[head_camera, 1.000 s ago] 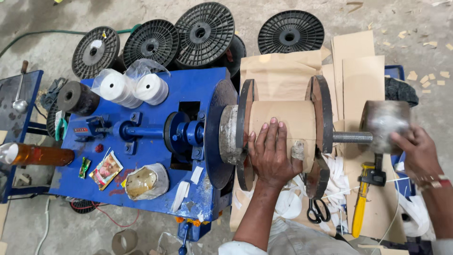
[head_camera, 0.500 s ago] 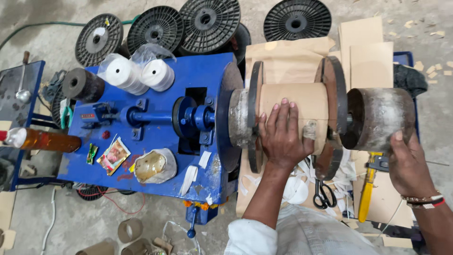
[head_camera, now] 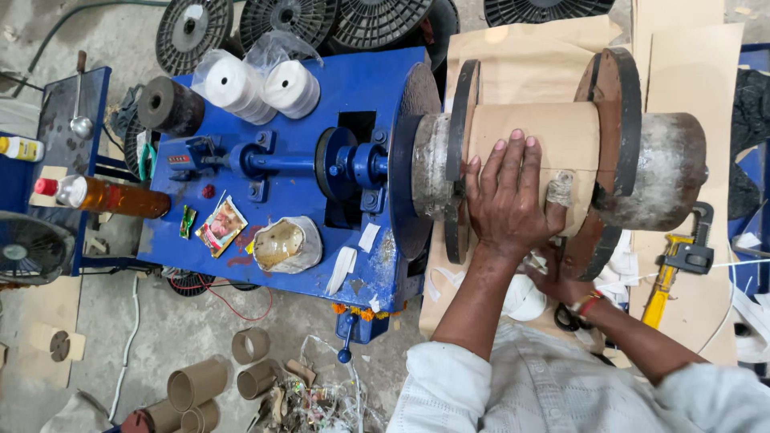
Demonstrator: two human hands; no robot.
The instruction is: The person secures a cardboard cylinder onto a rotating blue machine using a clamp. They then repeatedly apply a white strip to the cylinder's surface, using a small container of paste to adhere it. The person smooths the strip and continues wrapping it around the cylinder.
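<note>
The left hand (head_camera: 507, 200) lies flat and open, fingers spread, on the brown paper (head_camera: 533, 140) wrapped round the drum (head_camera: 561, 152) of the blue machine (head_camera: 321, 160). The palm presses on the near face of the wrap, seemingly to keep the paper tight against the drum so that it does not spring loose. A strip of tape (head_camera: 559, 189) sits on the paper just right of the thumb, likely pinning the loose end.

The drum sits between two dark round side plates (head_camera: 463, 160), in line with the blue shaft (head_camera: 289, 160), and a dull metal cylinder (head_camera: 666, 172) caps its right end.

The right hand (head_camera: 561, 281) is tucked low, under the near side of the drum and partly behind the left wrist. Whether it is closed on anything I cannot tell; it may be steadying the right plate or feeling for something among the white scraps there.

On the far left of the machine top stand two white thread spools in plastic bags (head_camera: 261, 84) and a dark roll (head_camera: 164, 104). Near them lie a small printed packet (head_camera: 220, 226) and an open pouch (head_camera: 285, 244). A yellow wrench (head_camera: 678, 265) rests on the cardboard sheets (head_camera: 698, 72) to the right. Cardboard tubes (head_camera: 200, 385) lie on the floor at the near left.
</note>
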